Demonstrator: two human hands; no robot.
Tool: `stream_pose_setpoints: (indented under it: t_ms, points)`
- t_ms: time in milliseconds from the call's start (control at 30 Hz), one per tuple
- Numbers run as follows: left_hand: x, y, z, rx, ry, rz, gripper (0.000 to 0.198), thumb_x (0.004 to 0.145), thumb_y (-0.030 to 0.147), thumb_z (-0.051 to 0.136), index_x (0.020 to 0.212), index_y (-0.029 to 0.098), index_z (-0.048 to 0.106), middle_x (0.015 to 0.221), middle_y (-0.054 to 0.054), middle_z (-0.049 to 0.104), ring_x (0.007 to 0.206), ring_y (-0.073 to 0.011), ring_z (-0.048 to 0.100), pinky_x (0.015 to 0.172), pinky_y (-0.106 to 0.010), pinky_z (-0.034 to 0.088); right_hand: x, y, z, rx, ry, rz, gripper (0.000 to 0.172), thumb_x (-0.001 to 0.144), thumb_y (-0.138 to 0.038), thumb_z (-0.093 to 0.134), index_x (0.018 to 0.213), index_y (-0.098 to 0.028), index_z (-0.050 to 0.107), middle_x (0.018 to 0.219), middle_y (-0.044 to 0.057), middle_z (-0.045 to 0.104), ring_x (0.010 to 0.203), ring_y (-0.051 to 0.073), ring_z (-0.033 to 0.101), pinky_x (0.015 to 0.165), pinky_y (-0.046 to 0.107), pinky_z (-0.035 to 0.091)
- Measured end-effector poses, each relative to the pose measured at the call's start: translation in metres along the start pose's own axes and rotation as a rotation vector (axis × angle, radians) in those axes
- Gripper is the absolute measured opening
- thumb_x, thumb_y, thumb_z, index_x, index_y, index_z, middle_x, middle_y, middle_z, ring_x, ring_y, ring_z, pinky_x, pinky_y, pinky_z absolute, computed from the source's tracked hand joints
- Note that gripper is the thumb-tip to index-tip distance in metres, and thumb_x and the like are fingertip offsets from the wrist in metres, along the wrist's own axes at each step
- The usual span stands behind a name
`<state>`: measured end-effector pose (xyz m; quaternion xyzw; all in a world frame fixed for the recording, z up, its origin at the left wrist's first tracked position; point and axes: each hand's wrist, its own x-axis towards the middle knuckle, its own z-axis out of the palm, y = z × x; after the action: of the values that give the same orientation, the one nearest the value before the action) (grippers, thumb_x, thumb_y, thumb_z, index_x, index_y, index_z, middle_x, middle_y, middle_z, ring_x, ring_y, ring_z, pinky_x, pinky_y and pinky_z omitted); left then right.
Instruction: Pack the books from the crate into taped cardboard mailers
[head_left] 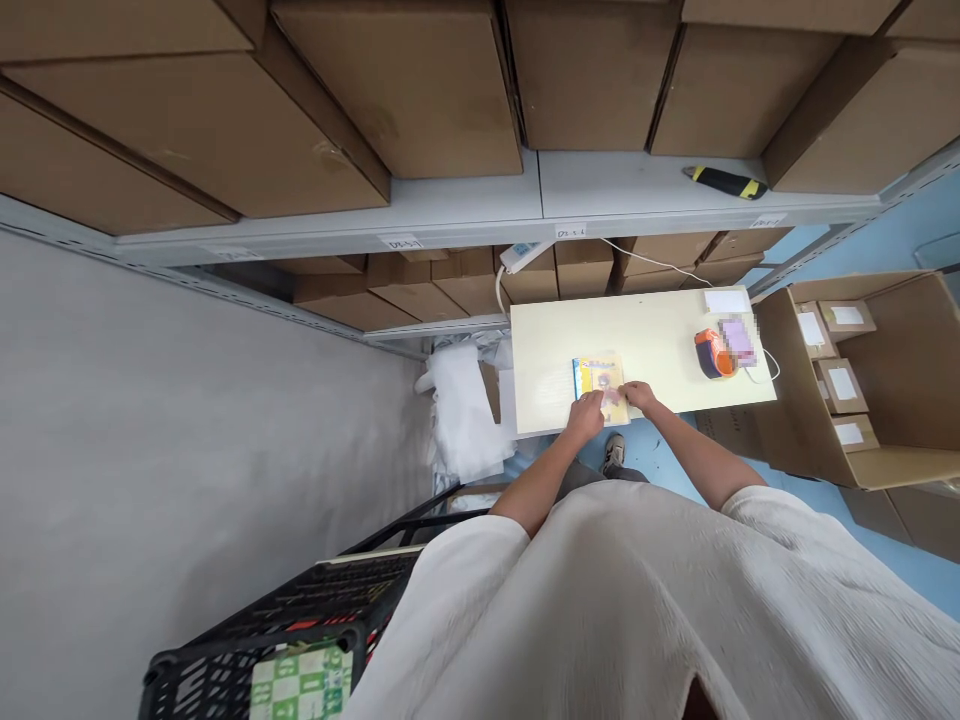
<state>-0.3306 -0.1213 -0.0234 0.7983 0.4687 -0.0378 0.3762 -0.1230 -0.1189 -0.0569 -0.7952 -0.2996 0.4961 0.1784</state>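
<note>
Hands — left hand (pixel 586 412), right hand (pixel 638 396) — rest flat on booklet (pixel 598 376).

Booklet (pixel 597 374): near edge covered by left hand (pixel 587 413) and right hand (pixel 638 396) — cover print too small to read.
Pink item (pixel 739 340): blurred.
Shelf labels (pixel 401 242): illegible.
Crate (pixel 330 590): cut off — bottom edge.

1. From my feed, the booklet (pixel 598 378) looks like glossy printed paper.
2. The surface (pixel 652 325) is pale, smooth and matt, like laminate.
3. The boxes (pixel 420 80) are brown matt cardboard.
4. The shelf (pixel 480 200) reads as smooth grey painted metal.
5. The crate (pixel 300 610) is black plastic lattice.
6. The tape dispenser (pixel 711 353) is shiny orange plastic.
7. The shirt (pixel 637 600) is white crinkled cloth.
</note>
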Motion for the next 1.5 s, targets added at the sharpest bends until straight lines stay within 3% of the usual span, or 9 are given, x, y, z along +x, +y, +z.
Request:
stream_pose_setpoints:
  t_ms: [233,367,500,767,1000,1200,1333,1500]
  points:
    - [-0.01,-0.021,0.0,-0.043,0.046,0.058,0.062,0.093,0.007,0.057,0.153,0.024,0.057,0.164,-0.012,0.058,0.154,-0.0306,0.05,0.125,-0.046,0.045,-0.012,-0.017,0.013,0.037,-0.04,-0.024,0.03,0.072,-0.028,0.077,0.069,-0.026,0.047,0.064,-0.006,0.048,0.063,0.013,0.047,0.059,0.026,0.04]
    - [-0.011,-0.027,0.001,-0.056,0.105,0.07,0.064,0.097,0.011,0.056,0.159,0.023,0.053,0.171,-0.014,0.05,0.16,-0.0322,0.045,0.128,-0.049,0.043,-0.013,-0.035,0.015,0.063,-0.06,-0.088,0.027,0.072,-0.031,0.076,0.072,-0.026,0.049,0.067,-0.005,0.051,0.064,0.013,0.047,0.059,0.026,0.039]
    - [0.004,-0.023,-0.005,-0.081,0.158,0.061,0.065,0.1,0.017,0.054,0.165,0.022,0.048,0.176,-0.015,0.046,0.162,-0.0338,0.044,0.128,-0.051,0.043,-0.005,-0.057,0.005,0.121,-0.069,-0.112,0.027,0.07,-0.033,0.078,0.077,-0.025,0.053,0.069,-0.005,0.053,0.066,0.013,0.048,0.06,0.025,0.04]
    - [0.061,0.008,-0.023,-0.089,0.224,0.058,0.062,0.102,0.017,0.05,0.165,0.018,0.047,0.175,-0.015,0.046,0.164,-0.0316,0.04,0.132,-0.049,0.04,0.022,-0.076,-0.034,0.298,-0.092,-0.053,0.039,0.073,-0.033,0.083,0.08,-0.026,0.045,0.07,-0.006,0.049,0.071,0.014,0.054,0.065,0.026,0.048]
    - [0.085,0.047,-0.007,-0.085,0.121,0.002,0.066,0.101,0.017,0.055,0.166,0.027,0.047,0.171,-0.012,0.051,0.158,-0.0318,0.048,0.13,-0.049,0.042,0.046,-0.053,-0.075,0.265,-0.096,0.043,0.03,0.076,-0.027,0.082,0.08,-0.025,0.052,0.071,-0.004,0.057,0.071,0.015,0.057,0.068,0.028,0.051]
    - [0.102,0.079,0.0,-0.082,0.088,-0.032,0.061,0.102,0.018,0.056,0.162,0.027,0.051,0.166,-0.013,0.056,0.153,-0.0337,0.053,0.127,-0.05,0.044,0.063,-0.036,-0.108,0.203,-0.084,0.037,0.029,0.074,-0.027,0.083,0.078,-0.024,0.054,0.071,-0.003,0.06,0.071,0.014,0.058,0.067,0.026,0.05]
    - [0.111,0.093,-0.008,-0.13,0.082,-0.099,0.046,0.108,0.03,0.052,0.153,0.024,0.057,0.151,-0.014,0.068,0.14,-0.0328,0.063,0.118,-0.047,0.049,0.064,-0.037,-0.117,0.134,-0.078,-0.006,0.029,0.076,-0.037,0.085,0.078,-0.023,0.06,0.071,-0.003,0.059,0.07,0.013,0.053,0.062,0.024,0.045]
    - [0.108,0.099,-0.026,-0.285,0.093,-0.2,0.039,0.111,0.056,0.05,0.134,0.027,0.064,0.14,-0.01,0.075,0.127,-0.0306,0.072,0.103,-0.039,0.054,0.053,-0.052,-0.111,0.265,-0.125,0.013,0.042,0.095,-0.058,0.075,0.079,-0.023,0.06,0.079,0.004,0.067,0.074,0.017,0.063,0.068,0.028,0.055]
